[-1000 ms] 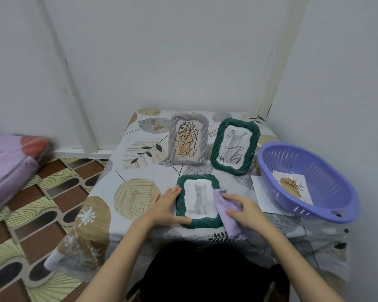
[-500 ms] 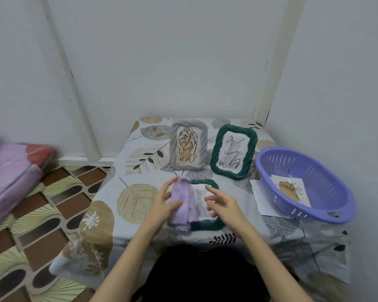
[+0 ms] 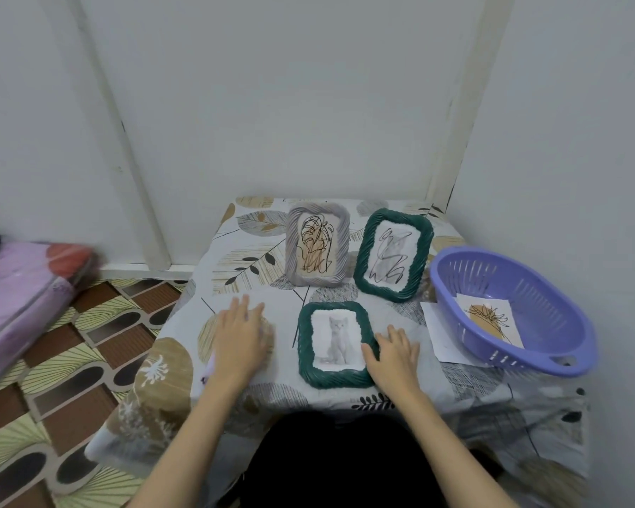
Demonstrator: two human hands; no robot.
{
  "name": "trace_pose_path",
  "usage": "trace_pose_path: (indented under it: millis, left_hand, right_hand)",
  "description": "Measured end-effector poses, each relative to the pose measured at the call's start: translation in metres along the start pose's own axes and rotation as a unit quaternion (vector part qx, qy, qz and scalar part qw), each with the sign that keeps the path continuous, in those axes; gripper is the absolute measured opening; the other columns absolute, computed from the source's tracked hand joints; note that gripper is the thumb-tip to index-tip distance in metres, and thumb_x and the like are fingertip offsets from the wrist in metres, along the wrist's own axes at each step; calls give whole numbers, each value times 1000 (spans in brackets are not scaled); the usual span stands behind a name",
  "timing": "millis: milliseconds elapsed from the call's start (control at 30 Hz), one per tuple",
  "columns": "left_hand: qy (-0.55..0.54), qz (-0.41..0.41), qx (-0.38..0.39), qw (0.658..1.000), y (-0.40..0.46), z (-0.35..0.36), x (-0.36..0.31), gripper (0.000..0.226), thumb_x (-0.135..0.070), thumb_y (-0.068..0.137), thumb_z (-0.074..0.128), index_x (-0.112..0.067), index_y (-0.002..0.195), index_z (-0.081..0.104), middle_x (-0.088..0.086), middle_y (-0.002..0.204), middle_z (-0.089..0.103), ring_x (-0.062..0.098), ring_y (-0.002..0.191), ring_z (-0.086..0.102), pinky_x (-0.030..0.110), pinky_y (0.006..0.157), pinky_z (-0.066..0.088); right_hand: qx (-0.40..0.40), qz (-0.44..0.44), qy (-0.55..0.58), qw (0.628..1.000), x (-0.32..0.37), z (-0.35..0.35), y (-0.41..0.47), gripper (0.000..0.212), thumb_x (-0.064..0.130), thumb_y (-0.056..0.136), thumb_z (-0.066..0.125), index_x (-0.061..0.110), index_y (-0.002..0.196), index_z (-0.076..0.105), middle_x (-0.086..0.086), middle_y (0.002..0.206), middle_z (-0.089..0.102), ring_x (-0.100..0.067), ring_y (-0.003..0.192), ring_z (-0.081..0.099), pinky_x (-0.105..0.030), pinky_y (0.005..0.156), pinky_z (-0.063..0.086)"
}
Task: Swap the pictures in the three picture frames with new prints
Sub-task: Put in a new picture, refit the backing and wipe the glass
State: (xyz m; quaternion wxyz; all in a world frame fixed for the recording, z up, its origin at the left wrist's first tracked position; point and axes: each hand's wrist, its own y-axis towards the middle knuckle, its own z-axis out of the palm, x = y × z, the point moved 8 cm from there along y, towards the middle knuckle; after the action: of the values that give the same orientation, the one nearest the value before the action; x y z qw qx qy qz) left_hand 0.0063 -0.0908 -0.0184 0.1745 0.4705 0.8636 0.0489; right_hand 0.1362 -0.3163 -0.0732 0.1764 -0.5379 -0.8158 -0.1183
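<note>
White walls close in behind and to the right of a small table covered with a leaf-patterned cloth (image 3: 242, 258), which is pushed into the corner. On its left side the cloth hangs over an open edge above a floor of brown and green patterned tiles (image 3: 88, 342), where a pink padded mat (image 3: 22, 298) lies near the left wall.

Toward the back of the table a grey rope-textured picture frame with a leaf line drawing (image 3: 318, 244) stands upright, and just beside it on the right a dark green rope-textured frame holding a scribbled grey print (image 3: 393, 254) leans back. In front of them a second dark green frame with a grey cat photo (image 3: 333, 344) lies flat, face up, close to the near edge.

The person's right hand (image 3: 395, 355) rests with fingers spread on the lower right border of that flat frame, touching it. The left hand (image 3: 239, 339) lies flat and spread on the cloth, left of the frame and apart from it, with a scrap of lilac cloth (image 3: 209, 370) peeking out beneath its wrist.

At the right edge a purple slotted plastic basket (image 3: 550, 346) sits near the wall, holding a print of a brown plant sketch (image 3: 490, 319); a white sheet (image 3: 439, 333) lies partly under it. Bare cloth stays open between the flat frame and the sheet.
</note>
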Motion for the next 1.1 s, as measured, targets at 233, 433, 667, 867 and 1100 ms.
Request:
trace_pose_path:
  millis: [233,433,667,867,1100]
  left_hand:
    - [-328,-68,183,924,-6,60,-72,66,-19,87,59,-5,142,26,15,144,38,27,131,38,33,109,30]
    - [-592,-142,77,790,-10,36,-58,69,15,74,62,-21,130,42,5,125,49,25,102,56,29,77,53]
    - [-670,-83,91,732,-6,-9,-53,71,14,78,61,-40,123,49,1,120,54,26,90,63,44,77,56]
    - [-678,-39,92,728,-2,-37,-47,72,17,79,57,-33,130,47,6,127,51,28,90,67,47,80,56]
    - [-682,-33,75,727,10,-50,-15,72,16,79,58,-31,133,46,5,128,53,32,99,66,54,88,51]
  right_hand:
    - [-26,12,189,982,0,-6,1,37,22,87,58,1,118,55,-14,126,50,-29,125,39,-38,107,28]
    - [8,69,553,830,-4,-16,-9,29,-4,83,61,15,101,48,-17,112,63,-25,94,61,-42,90,50]
    - [79,-16,662,745,27,-53,-14,45,-15,78,59,12,113,50,-11,101,68,-26,88,63,-40,77,55]
    - [145,-60,636,755,63,-71,0,65,-16,72,61,14,128,43,-17,109,63,-31,93,60,-39,78,52]
    - [180,-97,629,750,109,-67,21,66,-15,68,60,9,128,44,-18,112,61,-29,95,60,-35,74,54]
